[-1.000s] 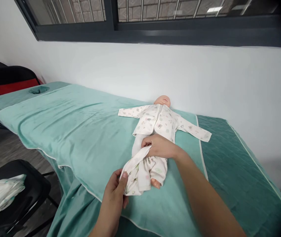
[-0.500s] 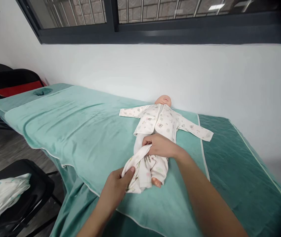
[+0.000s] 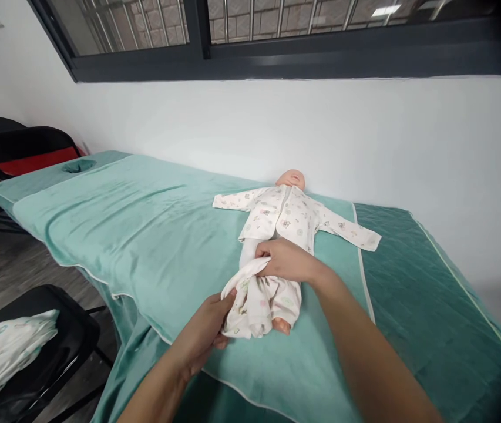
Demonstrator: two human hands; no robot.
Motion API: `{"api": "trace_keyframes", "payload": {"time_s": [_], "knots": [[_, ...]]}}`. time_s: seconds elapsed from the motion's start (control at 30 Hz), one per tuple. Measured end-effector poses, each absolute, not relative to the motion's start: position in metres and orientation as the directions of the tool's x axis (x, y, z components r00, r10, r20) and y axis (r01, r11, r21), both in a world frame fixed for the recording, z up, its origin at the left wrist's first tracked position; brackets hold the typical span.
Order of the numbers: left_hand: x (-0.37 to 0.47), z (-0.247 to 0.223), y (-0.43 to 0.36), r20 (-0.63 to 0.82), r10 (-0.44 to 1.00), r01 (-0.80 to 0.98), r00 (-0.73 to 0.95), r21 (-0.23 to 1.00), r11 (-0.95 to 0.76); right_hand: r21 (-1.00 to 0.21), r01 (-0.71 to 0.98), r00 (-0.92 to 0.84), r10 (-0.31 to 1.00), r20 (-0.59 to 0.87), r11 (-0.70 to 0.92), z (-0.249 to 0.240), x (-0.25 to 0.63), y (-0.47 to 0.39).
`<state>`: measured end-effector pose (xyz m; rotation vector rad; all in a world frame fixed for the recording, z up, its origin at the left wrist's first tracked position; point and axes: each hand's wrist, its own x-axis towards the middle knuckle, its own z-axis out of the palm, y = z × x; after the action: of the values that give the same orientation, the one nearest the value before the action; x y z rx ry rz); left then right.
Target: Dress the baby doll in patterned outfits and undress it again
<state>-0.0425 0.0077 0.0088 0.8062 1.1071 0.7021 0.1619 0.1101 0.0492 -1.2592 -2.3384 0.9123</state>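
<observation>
One doll (image 3: 291,178) (one foot (image 3: 281,325) showing) lies on one green sheet (image 3: 166,229), one pair of pants (image 3: 244,308) at its legs; left hand (image 3: 206,329) and right hand (image 3: 286,260), two, pinch the cloth.

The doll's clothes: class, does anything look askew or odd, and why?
Yes, the pants are askew: bunched below the jacket, with the left hand and right hand both holding them. One foot pokes out; the other is hidden, so they look uneven. No spill or damage shows.
</observation>
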Motion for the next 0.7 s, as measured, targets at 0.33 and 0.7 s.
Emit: {"api": "trace_keyframes", "payload": {"time_s": [0.33, 0.7], "knots": [[-0.044, 0.014, 0.019, -0.451, 0.743, -0.082, 0.494, 0.827, 0.556, -0.72, 0.595, -0.541, 0.841, -0.029, 0.358, 0.052, 0.171, 0.108], [-0.036, 0.009, 0.038, -0.296, 0.889, -0.089, 0.35, 0.934, 0.346, -0.773, 0.516, -0.572, 0.821, 0.01, 0.368, 0.055, 0.177, 0.113]]}}
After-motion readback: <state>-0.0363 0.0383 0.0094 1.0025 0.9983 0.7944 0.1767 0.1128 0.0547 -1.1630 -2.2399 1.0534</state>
